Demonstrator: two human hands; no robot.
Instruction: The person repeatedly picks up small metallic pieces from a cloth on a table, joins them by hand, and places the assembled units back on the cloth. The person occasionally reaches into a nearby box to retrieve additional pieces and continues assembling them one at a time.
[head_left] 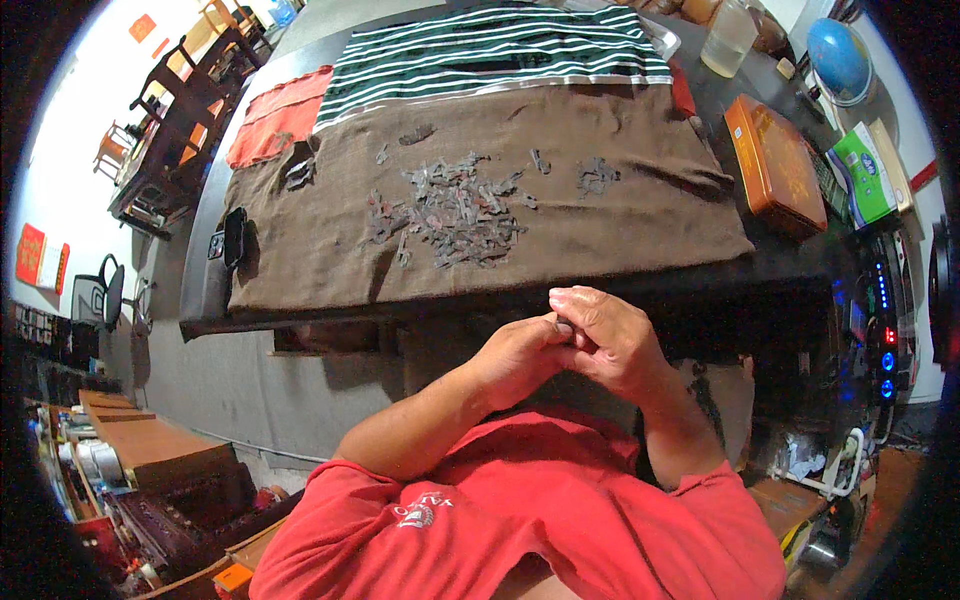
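In front of my chest, just off the table's near edge, my left hand [522, 352] and my right hand [612, 335] meet at the fingertips. Both are closed, with fingers bent and pressed together. A small dark bit seems to show between them, too small to name. Past my hands, a brown cloth [620, 240] covers the table. On it lies a loose heap of small grey, flake-like pieces [465, 215], some tinged reddish. A smaller cluster of dark pieces [597, 177] sits to its right, and a dark oblong clump [418, 134] lies behind it.
A green and white striped cloth [480, 50] lies at the back, with a red cloth [280, 115] at the left. A black case [234, 238] is near the left edge. On the right are an orange box [775, 170], a green tissue pack [862, 175] and a globe [838, 60].
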